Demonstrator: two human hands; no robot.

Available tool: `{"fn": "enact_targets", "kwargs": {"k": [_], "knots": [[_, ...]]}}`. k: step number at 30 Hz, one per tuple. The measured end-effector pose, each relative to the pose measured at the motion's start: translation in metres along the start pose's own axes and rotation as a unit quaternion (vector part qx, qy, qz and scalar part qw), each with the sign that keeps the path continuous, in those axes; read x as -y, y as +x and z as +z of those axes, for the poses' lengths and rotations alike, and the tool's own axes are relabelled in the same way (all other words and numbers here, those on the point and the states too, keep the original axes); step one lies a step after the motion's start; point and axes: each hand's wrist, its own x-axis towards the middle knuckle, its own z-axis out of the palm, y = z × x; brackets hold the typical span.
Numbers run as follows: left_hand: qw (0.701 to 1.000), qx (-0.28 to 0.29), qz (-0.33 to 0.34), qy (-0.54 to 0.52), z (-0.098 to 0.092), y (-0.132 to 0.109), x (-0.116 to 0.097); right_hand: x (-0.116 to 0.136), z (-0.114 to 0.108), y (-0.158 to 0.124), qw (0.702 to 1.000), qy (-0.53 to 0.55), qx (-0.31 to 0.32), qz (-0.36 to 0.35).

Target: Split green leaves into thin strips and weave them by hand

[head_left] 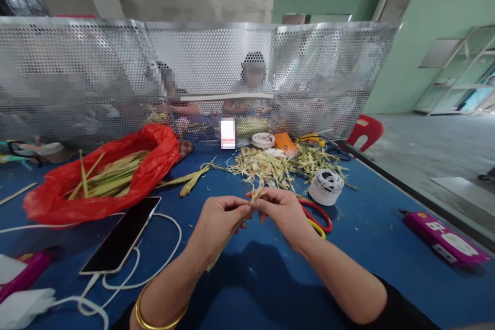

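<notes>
My left hand (217,228) is closed over the middle of the blue table, its thumb and fingers pinching a pale dried leaf strip (257,194). Against its fingertips, my right hand (285,215) pinches the same strip near its frayed upper end. A longer part of the strip runs down behind the left hand and shows below it. Just beyond the hands lies a heap of shredded leaf pieces (265,166). Scissors with red and yellow handles (328,224) lie partly hidden behind my right hand. A white openwork spool (327,187) stands to their upper right.
At left, a red plastic bag (54,206) holds long leaves, with a phone (121,237) and white cable in front. A tape roll (263,140) and orange packet (286,143) lie behind the heap. A purple power strip (444,240) is at right. People sit behind a perforated screen (325,67).
</notes>
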Motion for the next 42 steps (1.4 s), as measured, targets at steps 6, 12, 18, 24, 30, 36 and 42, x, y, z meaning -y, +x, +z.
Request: {"fn": "enact_targets", "kwargs": {"k": [6, 12, 18, 24, 30, 36, 42], "knots": [[0.999, 0.027, 0.012, 0.041, -0.003, 0.000, 0.000, 0.006, -0.002, -0.001, 1.000, 0.005, 0.015, -0.008], [0.996, 0.079, 0.020, -0.033, -0.002, 0.002, 0.002, -0.001, 0.001, -0.002, 0.996, 0.087, -0.019, -0.014], [0.996, 0.085, 0.028, -0.012, 0.002, 0.003, -0.003, -0.002, -0.001, 0.000, 0.995, 0.076, -0.041, -0.047], [0.993, 0.067, 0.074, 0.066, 0.005, 0.005, -0.007, 0.000, -0.003, 0.001, 0.993, 0.099, -0.036, -0.045], [0.988, 0.113, 0.093, 0.042, 0.003, 0.007, -0.008, 0.000, 0.001, -0.002, 0.992, 0.107, -0.039, -0.054], [0.994, 0.059, 0.055, 0.078, 0.012, 0.004, -0.011, 0.003, 0.003, -0.002, 0.988, 0.090, -0.104, -0.068], [0.996, 0.066, 0.053, 0.041, 0.014, 0.006, -0.014, -0.002, 0.003, -0.002, 0.982, 0.138, -0.126, -0.043]]}}
